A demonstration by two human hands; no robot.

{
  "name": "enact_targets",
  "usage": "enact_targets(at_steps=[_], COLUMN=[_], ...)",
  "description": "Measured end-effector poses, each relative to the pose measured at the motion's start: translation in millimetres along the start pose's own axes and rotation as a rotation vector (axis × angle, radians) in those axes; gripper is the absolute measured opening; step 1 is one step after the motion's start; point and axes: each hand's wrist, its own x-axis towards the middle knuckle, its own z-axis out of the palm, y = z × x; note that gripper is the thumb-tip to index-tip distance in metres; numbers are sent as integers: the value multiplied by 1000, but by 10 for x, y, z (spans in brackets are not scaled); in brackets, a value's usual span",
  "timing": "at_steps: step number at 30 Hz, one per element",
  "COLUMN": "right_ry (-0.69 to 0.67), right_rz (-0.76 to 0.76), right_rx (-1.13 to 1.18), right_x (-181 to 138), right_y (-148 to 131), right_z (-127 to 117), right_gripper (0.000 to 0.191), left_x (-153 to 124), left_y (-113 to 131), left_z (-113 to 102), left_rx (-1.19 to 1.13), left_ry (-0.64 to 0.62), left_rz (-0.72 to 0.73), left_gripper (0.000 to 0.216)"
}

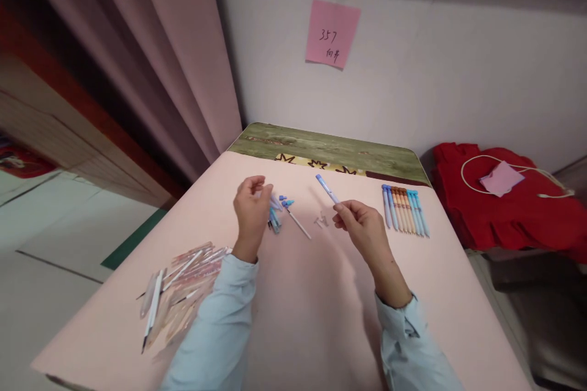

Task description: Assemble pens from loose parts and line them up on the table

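My right hand [364, 226] pinches the lower end of a blue pen [326, 188], which tilts up and to the left above the table. My left hand [251, 211] is raised with the thumb apart from half-curled fingers, and I see nothing held in it. Close beside it lie blue pen parts [274, 220], partly hidden by the hand, and small blue caps [287, 203]. A thin white pen refill [299, 223] points toward the middle. Several small clear pieces [321, 220] rest between the hands.
Many loose pen barrels and refills [183, 281] are heaped at the left, partly behind my left sleeve. A row of blue, brown and light-blue pens [406, 211] lies at the right. Beyond the pink-covered table [312, 330] sits red cloth [486, 208] with a white cable.
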Motion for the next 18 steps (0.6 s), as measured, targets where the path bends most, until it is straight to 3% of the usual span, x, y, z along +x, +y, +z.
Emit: enact_targets(at_steps=[2, 7, 12, 18], right_ry=[-15, -51, -73, -85], right_rz=[-4, -5, -13, -18], right_rx=[-60, -174, -196, -176], right_x=[10, -1, -19, -28], right_y=[18, 27, -5, -29], right_z=[-22, 9, 35, 44], right_gripper=[31, 31, 30, 32], left_x=[91, -37, -212, -223], left_y=[-77, -196, -354, -380], left_z=[-100, -5, 109, 104], left_rx=[301, 710, 835, 840], left_ry=[-12, -289, -463, -484], left_rz=[129, 330, 416, 416], left_gripper=[19, 24, 53, 47])
